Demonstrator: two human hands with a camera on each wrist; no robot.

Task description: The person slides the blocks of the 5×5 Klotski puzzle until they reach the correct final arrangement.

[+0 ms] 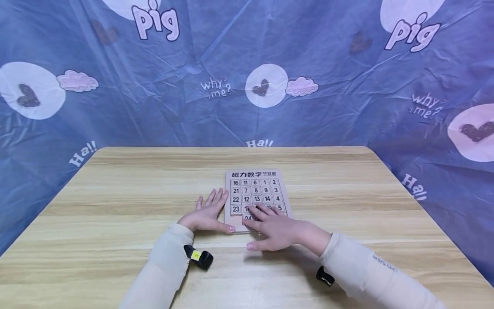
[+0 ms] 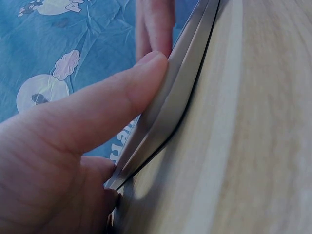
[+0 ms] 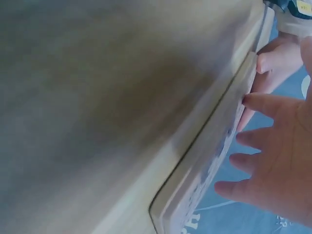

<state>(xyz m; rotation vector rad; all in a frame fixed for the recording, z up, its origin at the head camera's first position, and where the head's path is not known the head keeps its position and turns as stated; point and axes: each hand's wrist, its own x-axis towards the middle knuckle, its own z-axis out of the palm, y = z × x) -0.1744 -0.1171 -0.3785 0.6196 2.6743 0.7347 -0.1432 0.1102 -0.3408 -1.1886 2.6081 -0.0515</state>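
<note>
A wooden number sliding puzzle [image 1: 254, 174] lies flat on the table, its numbered tiles in rows inside a pale frame. At the lower left of the grid, a bare slot [image 1: 236, 221] shows beside tile 24. My left hand [image 1: 208, 216] is spread along the board's left side, its thumb [image 2: 131, 92] resting on the frame near the bottom left corner. My right hand [image 1: 279, 231] hovers over the lower rows with fingers spread. Its index fingertip [image 3: 251, 100] touches the board around tile 24. Several lower tiles are hidden under that hand.
The wood-grain table [image 1: 135, 184] extends around the board on all sides. Behind and beside it hangs a blue printed cloth [image 1: 216, 116]. A small black wrist camera [image 1: 204, 259] is strapped at the left sleeve, another black camera [image 1: 325, 276] at the right.
</note>
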